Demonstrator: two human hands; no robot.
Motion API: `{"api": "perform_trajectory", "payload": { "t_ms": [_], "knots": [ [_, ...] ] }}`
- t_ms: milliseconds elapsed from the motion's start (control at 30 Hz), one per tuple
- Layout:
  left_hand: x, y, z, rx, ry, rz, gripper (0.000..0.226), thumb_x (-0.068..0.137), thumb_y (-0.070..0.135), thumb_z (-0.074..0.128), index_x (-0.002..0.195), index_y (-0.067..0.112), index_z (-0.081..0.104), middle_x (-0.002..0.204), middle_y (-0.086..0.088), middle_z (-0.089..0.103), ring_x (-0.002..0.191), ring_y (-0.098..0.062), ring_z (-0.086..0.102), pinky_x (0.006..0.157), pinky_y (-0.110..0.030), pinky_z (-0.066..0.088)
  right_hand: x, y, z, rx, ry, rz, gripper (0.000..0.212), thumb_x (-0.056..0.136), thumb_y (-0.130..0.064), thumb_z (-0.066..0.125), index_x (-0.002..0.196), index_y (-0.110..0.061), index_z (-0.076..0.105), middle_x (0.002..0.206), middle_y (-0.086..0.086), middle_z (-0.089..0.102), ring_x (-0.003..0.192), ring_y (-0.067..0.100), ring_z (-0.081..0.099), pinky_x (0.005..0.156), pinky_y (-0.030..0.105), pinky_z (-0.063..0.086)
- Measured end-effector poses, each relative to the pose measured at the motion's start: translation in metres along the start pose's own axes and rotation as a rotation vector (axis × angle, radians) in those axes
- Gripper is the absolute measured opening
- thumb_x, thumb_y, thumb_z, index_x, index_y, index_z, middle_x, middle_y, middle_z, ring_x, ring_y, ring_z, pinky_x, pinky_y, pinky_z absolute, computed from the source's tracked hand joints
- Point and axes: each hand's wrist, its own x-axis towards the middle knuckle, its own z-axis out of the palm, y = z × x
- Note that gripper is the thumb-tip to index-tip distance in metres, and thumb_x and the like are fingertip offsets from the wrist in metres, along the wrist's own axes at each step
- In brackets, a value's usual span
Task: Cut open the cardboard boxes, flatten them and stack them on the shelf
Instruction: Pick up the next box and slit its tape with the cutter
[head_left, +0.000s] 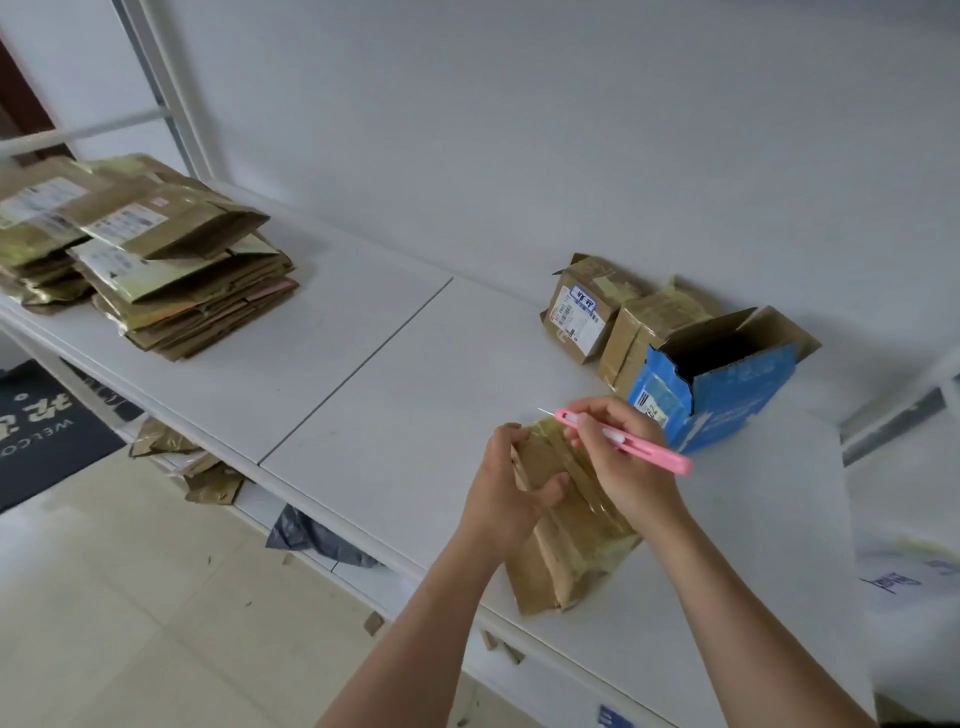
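Your white shelf (363, 364) runs from the left edge of the frame down to the lower right, with a seam crossing it near the middle. At the upper left sits the biggest load on it — the stack of flattened boxes (171, 270), brown and tape-shiny, a few white labels facing up, the pile leaning unevenly.

At the right of the frame, near the wall, stand three boxes not yet flattened. The blue box (727, 405) is nearest you, its top flaps open and its inside dark. Touching it on the left is a taped brown box (644, 332), and just beside that, further left, a labelled brown box (576, 317) with a white shipping label on its face.

The box you are working on, the flattened brown box (566, 525), lies low in the centre-right of the frame, partly resting on the shelf's front edge and tilted up toward your hands. Your left hand (504, 488) grips its upper left edge — fingers curled over the top, thumb pressed on the face. Your right hand (618, 462) rests against the box's upper right side and pinches the pink utility knife (623, 441) like a pen; the thin blade points to the upper left, just above the box's top edge, between your two hands.

Under the shelf, at the lower left, lie cardboard scraps (208, 478) and a grey plastic bag (311, 535). A dark doormat (41, 431) shows at the left edge.
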Motion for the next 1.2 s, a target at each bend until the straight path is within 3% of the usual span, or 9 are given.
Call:
{"api": "perform_trajectory", "payload": {
  "t_ms": [133,200,300,467,600,733,800,900,1200],
  "knots": [
    [-0.001,0.000,0.022,0.127,0.017,0.010,0.053,0.081,0.034,0.077,0.114,0.037,0.035,0.118,0.012,0.049,0.097,-0.006,0.054,0.079,-0.026,0.048,-0.003,0.016,-0.024,0.009,0.048,0.059,0.009,0.095,-0.012,0.061,0.096,-0.017,0.069,0.085,-0.005,0.072,0.080,0.012,0.070,0.063,0.021,0.057],
    [-0.002,-0.001,0.034,0.187,0.007,0.030,0.061,0.081,0.035,0.076,0.124,0.037,0.033,0.126,0.016,0.041,0.105,-0.007,0.051,0.081,-0.022,0.043,-0.010,0.027,-0.034,0.038,0.113,0.100,0.010,0.096,-0.013,0.061,0.096,-0.017,0.070,0.086,-0.005,0.072,0.083,0.017,0.070,0.065,0.022,0.058],
    [0.000,-0.009,0.038,-0.045,-0.020,-0.084,0.077,0.081,0.024,0.079,0.139,0.029,0.029,0.135,0.010,0.046,0.111,0.003,0.055,0.090,-0.022,0.049,-0.017,0.036,-0.036,0.065,0.162,0.086,0.011,0.095,-0.009,0.060,0.098,-0.011,0.070,0.089,-0.001,0.072,0.084,0.018,0.069,0.070,0.024,0.059],
    [0.003,-0.019,0.034,-0.118,-0.046,-0.103,0.063,0.086,0.029,0.075,0.136,0.029,0.036,0.118,0.018,0.061,0.097,0.022,0.056,0.082,-0.013,0.050,-0.019,0.034,-0.025,-0.035,0.139,0.028,0.009,0.090,-0.003,0.066,0.093,-0.012,0.069,0.091,-0.008,0.073,0.089,0.011,0.071,0.069,0.023,0.058],
    [0.003,-0.019,0.037,-0.113,-0.012,-0.109,0.054,0.091,0.029,0.069,0.135,0.030,0.037,0.117,0.017,0.063,0.100,0.014,0.060,0.081,-0.016,0.053,-0.021,0.034,-0.022,-0.088,0.129,0.002,0.013,0.088,-0.003,0.069,0.091,-0.016,0.068,0.089,-0.019,0.072,0.087,0.003,0.070,0.063,0.015,0.055],
    [0.004,-0.016,0.037,-0.089,-0.010,-0.120,0.052,0.093,0.027,0.066,0.136,0.027,0.037,0.111,0.021,0.062,0.092,0.019,0.059,0.072,-0.008,0.050,-0.020,0.034,-0.020,-0.185,0.112,-0.053,0.017,0.087,-0.005,0.071,0.092,-0.020,0.066,0.092,-0.018,0.069,0.089,-0.003,0.068,0.063,0.011,0.054],
    [0.006,-0.013,0.036,-0.094,-0.006,-0.138,0.051,0.094,0.027,0.066,0.137,0.026,0.038,0.115,0.017,0.062,0.097,0.014,0.060,0.083,-0.016,0.053,-0.019,0.035,-0.020,-0.266,0.106,-0.114,0.015,0.086,-0.003,0.071,0.094,-0.014,0.067,0.091,-0.014,0.068,0.088,-0.004,0.067,0.064,0.009,0.053],
    [0.008,-0.011,0.031,-0.104,-0.002,-0.178,0.046,0.093,0.028,0.066,0.133,0.025,0.043,0.123,0.007,0.062,0.111,-0.010,0.062,0.100,-0.038,0.050,-0.017,0.036,-0.019,-0.391,0.088,-0.267,0.012,0.083,0.004,0.072,0.094,0.000,0.068,0.088,0.000,0.069,0.081,-0.001,0.066,0.067,0.008,0.051],
    [0.011,-0.004,0.025,-0.011,-0.046,-0.221,0.043,0.091,0.039,0.065,0.127,0.031,0.042,0.117,0.015,0.060,0.106,-0.015,0.064,0.099,-0.043,0.051,-0.021,0.028,-0.024,-0.530,0.025,-0.352,0.014,0.078,0.008,0.076,0.088,0.007,0.066,0.079,0.011,0.069,0.070,0.011,0.065,0.064,0.005,0.050]
  ]
}}
